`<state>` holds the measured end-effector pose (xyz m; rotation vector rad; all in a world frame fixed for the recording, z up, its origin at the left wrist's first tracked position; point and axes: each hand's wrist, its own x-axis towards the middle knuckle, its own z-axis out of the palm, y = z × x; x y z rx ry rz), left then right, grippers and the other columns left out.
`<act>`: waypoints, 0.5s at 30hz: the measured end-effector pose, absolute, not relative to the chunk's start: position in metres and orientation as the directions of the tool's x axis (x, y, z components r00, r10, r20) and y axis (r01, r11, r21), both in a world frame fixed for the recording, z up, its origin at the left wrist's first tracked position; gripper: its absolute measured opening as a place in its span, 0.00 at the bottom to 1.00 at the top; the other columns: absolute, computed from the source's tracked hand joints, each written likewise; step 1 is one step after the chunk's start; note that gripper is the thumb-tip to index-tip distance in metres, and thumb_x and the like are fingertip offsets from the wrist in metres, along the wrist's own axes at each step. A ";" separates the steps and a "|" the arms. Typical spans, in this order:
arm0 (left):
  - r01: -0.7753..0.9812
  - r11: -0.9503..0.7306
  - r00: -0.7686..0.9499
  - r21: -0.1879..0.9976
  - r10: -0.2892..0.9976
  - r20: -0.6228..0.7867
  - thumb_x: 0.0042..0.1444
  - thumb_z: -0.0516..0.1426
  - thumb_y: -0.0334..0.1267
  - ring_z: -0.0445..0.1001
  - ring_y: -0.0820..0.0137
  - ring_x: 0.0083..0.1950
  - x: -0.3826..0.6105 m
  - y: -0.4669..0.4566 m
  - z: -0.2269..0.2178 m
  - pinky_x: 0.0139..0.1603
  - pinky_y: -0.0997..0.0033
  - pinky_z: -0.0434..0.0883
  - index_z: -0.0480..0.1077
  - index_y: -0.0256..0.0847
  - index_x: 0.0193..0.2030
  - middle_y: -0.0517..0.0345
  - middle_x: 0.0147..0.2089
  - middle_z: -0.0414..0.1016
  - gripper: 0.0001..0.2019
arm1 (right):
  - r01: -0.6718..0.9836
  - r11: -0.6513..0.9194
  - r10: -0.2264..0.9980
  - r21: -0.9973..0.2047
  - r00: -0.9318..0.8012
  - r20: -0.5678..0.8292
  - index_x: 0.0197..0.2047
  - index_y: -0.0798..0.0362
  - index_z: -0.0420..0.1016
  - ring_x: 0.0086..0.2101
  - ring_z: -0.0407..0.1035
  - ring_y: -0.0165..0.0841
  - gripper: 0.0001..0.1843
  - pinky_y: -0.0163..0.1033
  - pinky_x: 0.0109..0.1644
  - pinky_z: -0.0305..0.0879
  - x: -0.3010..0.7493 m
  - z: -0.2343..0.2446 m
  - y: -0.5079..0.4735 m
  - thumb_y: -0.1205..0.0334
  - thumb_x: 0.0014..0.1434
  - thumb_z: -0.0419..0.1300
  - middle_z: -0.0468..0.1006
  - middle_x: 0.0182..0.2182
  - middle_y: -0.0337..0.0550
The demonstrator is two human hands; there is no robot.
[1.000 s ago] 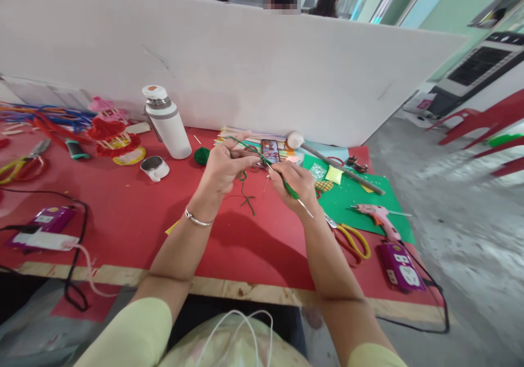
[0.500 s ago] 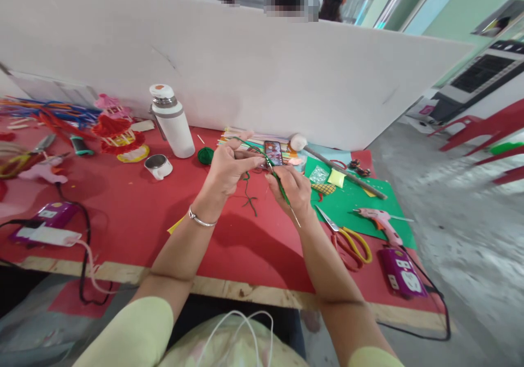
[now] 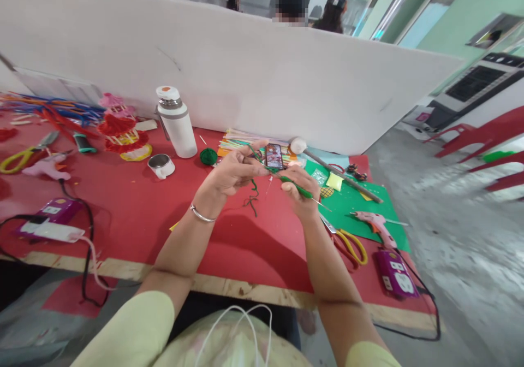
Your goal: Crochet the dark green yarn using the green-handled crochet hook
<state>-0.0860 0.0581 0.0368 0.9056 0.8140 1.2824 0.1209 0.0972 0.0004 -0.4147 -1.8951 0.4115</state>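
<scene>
My left hand (image 3: 231, 171) is raised over the red table (image 3: 123, 214), its fingers pinched on a strand of green yarn (image 3: 252, 191) that hangs down in a small tail. My right hand (image 3: 301, 190) is closed on a green-handled crochet hook (image 3: 301, 190), held nearly level with its metal tip pointing right. The hook's other end meets the yarn between the two hands. A small ball of green yarn (image 3: 208, 156) lies on the table just behind my left hand. A silver bangle sits on my left wrist.
A white flask (image 3: 177, 122) and its cup (image 3: 160, 165) stand at the back. A phone (image 3: 274, 156), green sheet (image 3: 360, 203), pink glue gun (image 3: 374, 224), yellow-handled scissors (image 3: 346, 241) and purple power strip (image 3: 395, 274) lie to the right. A white partition (image 3: 245, 66) runs behind, with people beyond it.
My right hand has turned the crochet hook from a steep downward slant to nearly level. The view has shifted a little; both hands stay together over the same spot.
</scene>
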 end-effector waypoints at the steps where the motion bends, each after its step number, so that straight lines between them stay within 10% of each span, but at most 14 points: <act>1: -0.403 0.053 0.112 0.914 0.994 -0.008 0.38 0.76 0.32 0.50 0.84 0.15 -0.087 0.058 0.036 0.17 0.77 0.43 0.67 0.41 0.72 0.72 0.21 0.69 0.51 | 0.097 0.861 0.497 -0.499 -0.366 0.787 0.42 0.49 0.86 0.32 0.75 0.35 0.25 0.41 0.36 0.72 0.124 0.001 0.098 0.38 0.69 0.58 0.82 0.32 0.45; 15: -0.238 0.175 0.338 0.955 0.937 -0.087 0.41 0.74 0.32 0.53 0.83 0.17 -0.089 0.061 0.035 0.18 0.78 0.45 0.66 0.36 0.72 0.68 0.23 0.72 0.48 | 0.072 0.893 0.343 -0.444 -0.748 0.568 0.59 0.49 0.82 0.44 0.82 0.36 0.18 0.39 0.49 0.78 0.170 0.024 0.106 0.53 0.69 0.64 0.86 0.46 0.50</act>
